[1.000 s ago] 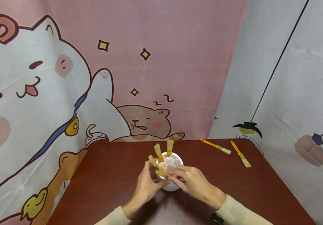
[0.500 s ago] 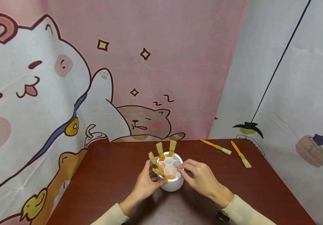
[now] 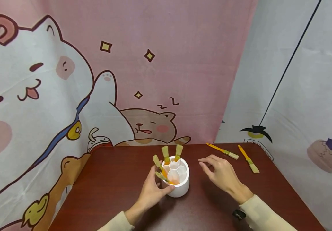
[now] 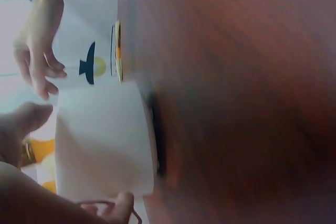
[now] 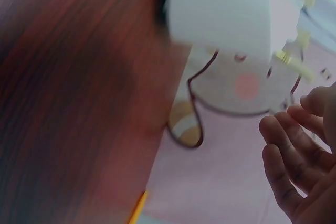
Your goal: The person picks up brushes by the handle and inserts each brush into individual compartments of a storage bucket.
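My left hand [image 3: 151, 191] grips a white round brush holder [image 3: 181, 191] from its left side, thumb at the near rim and fingers around the wall. The holder stands upright on the table, its top divided into petal-like compartments around a central ring. Several paintbrushes [image 3: 165, 154] with yellow handles stand bristles up in the left and rear compartments; the front-left one leans outward over the rim. The compartments on the right hold no brush. To the right of the holder, my right hand [image 3: 222, 172] hovers with loosely bent fingers, holding nothing.
Two more paintbrushes lie at the back right of the dark red-brown table [image 3: 111, 192]: one slanting paintbrush [image 3: 223, 151] and, right of it, another paintbrush [image 3: 248, 159]. A cartoon-printed cloth [image 3: 183, 80] hangs behind the table's far edge.
My right hand has left the holder's front rim and moved right, toward the loose brushes. The front-left brush now leans in its compartment. My left hand stays on the holder.
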Tool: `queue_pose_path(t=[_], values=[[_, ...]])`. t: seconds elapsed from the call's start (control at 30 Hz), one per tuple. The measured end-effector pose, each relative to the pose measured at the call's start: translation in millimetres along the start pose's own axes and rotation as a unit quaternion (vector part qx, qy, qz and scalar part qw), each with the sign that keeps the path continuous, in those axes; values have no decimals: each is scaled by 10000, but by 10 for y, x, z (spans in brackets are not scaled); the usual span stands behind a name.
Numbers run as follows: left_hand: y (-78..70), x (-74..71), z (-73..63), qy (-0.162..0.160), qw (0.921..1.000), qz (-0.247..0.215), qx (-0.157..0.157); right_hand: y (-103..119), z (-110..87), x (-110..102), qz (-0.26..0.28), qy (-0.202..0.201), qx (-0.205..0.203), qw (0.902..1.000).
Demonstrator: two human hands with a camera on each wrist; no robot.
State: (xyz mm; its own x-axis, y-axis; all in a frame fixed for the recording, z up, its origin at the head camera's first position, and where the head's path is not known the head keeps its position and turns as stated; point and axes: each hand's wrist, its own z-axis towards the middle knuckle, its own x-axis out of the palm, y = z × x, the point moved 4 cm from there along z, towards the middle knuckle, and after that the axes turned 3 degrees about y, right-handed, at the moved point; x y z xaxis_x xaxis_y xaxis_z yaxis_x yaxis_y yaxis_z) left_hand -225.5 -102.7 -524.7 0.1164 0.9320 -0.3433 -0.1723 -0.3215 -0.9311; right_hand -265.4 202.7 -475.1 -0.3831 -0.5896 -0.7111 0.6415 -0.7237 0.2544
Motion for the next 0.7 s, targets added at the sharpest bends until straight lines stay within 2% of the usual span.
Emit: queue_pose_path(t=[0.13, 0.3, 0.53, 0.7], values=[[-26, 67, -63, -478, 9972, 558, -103, -298, -40, 6, -277, 269, 609, 9974], [-63, 165, -87, -906, 9930, 751, -119, -660, -78, 52, -449, 753, 1261, 9881], [-87, 220, -72, -1098, 9923, 523, -242, -1040, -113, 210, -548, 1356, 1648, 9754], [-104, 217, -86, -1082, 9929, 455, -172, -1238, -143, 322, -747, 1813, 1833, 9633]])
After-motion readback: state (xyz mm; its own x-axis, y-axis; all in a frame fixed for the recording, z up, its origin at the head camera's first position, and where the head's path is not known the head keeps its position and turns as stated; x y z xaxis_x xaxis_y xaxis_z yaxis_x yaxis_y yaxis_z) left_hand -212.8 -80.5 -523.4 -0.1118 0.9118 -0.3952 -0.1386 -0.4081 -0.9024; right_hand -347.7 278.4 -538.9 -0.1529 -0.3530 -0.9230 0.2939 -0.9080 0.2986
